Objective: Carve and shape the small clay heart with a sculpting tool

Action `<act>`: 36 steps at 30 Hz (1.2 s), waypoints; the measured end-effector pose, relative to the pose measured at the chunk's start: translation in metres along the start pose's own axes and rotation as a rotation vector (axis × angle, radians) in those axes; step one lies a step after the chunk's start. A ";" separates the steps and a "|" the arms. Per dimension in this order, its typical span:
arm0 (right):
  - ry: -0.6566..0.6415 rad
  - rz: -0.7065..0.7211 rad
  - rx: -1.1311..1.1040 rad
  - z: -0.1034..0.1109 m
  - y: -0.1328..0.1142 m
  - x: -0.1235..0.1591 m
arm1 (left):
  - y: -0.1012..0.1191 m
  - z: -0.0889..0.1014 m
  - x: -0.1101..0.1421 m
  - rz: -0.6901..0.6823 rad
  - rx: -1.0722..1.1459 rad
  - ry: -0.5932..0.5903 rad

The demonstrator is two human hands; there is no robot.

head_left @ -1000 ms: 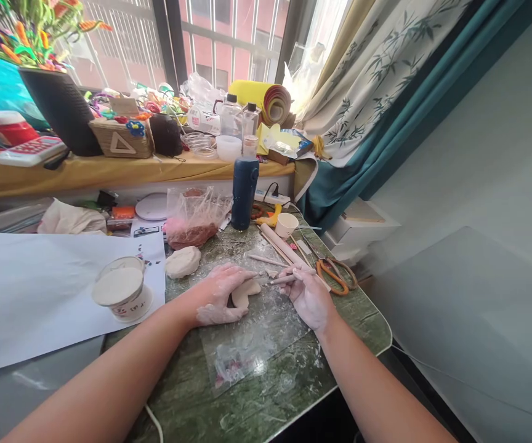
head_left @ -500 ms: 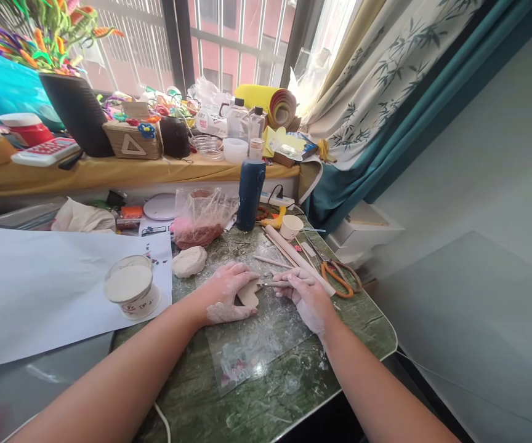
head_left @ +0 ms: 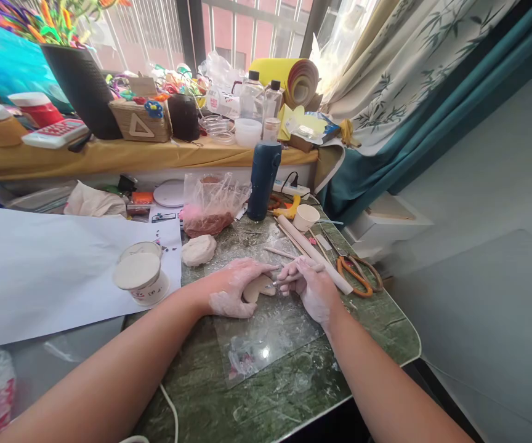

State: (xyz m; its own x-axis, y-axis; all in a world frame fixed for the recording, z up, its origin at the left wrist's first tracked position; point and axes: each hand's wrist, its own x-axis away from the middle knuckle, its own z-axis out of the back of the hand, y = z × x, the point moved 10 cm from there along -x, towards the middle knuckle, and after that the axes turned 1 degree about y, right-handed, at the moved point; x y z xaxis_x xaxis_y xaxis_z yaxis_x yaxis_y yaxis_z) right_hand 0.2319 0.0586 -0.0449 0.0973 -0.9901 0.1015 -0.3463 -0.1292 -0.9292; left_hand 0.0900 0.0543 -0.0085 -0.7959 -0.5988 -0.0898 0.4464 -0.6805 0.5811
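Note:
A flat, pale, heart-like piece of clay (head_left: 259,287) lies on a clear plastic sheet (head_left: 266,335) dusted with white powder. My left hand (head_left: 233,288) rests flat beside and partly over it, fingers stretched and thumb spread. Powder coats both hands. In my right hand (head_left: 310,289) a slim craft knife (head_left: 294,278) with a thin metal tip is pinched like a pen. Its tip is at the clay's right side; whether it touches cannot be made out. A rounded lump of clay (head_left: 199,250) sits behind my left hand.
Behind my right hand lie a rolling pin (head_left: 314,255), thin sticks and orange-handled scissors (head_left: 354,277). A dark blue bottle (head_left: 264,181), a paper cup (head_left: 306,217) and a bag of reddish material (head_left: 210,212) stand farther back. Lidded tubs (head_left: 142,277) stand on white paper (head_left: 58,277) at left.
The view has shifted, so most things appear farther right and higher. My left index finger now stretches farther over the clay, and more of the piece shows near the tool's tip.

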 end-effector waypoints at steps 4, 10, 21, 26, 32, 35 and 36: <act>-0.019 0.087 0.075 -0.004 -0.002 0.002 | -0.001 0.000 -0.001 -0.019 0.021 0.005; -0.061 0.082 0.145 -0.008 0.000 0.002 | -0.001 0.000 -0.002 -0.034 0.032 0.023; -0.008 0.095 0.116 0.001 0.001 -0.002 | 0.003 0.001 -0.003 -0.053 0.026 0.028; -0.037 0.090 0.100 -0.004 -0.004 -0.001 | 0.002 0.001 -0.003 -0.049 0.033 0.037; -0.058 0.083 0.145 -0.006 0.001 -0.003 | 0.002 0.001 -0.003 -0.070 0.046 0.027; -0.034 0.102 0.142 -0.001 0.001 -0.004 | 0.001 0.001 -0.003 -0.053 0.048 0.034; -0.031 0.105 0.136 0.000 0.001 -0.004 | 0.001 0.001 -0.003 -0.047 0.048 0.034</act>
State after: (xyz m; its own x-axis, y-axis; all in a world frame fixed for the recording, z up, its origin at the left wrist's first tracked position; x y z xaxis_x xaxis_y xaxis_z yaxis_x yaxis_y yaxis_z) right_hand 0.2307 0.0627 -0.0462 0.0967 -0.9953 -0.0077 -0.2270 -0.0146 -0.9738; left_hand 0.0924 0.0561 -0.0064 -0.8005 -0.5815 -0.1452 0.3880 -0.6874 0.6140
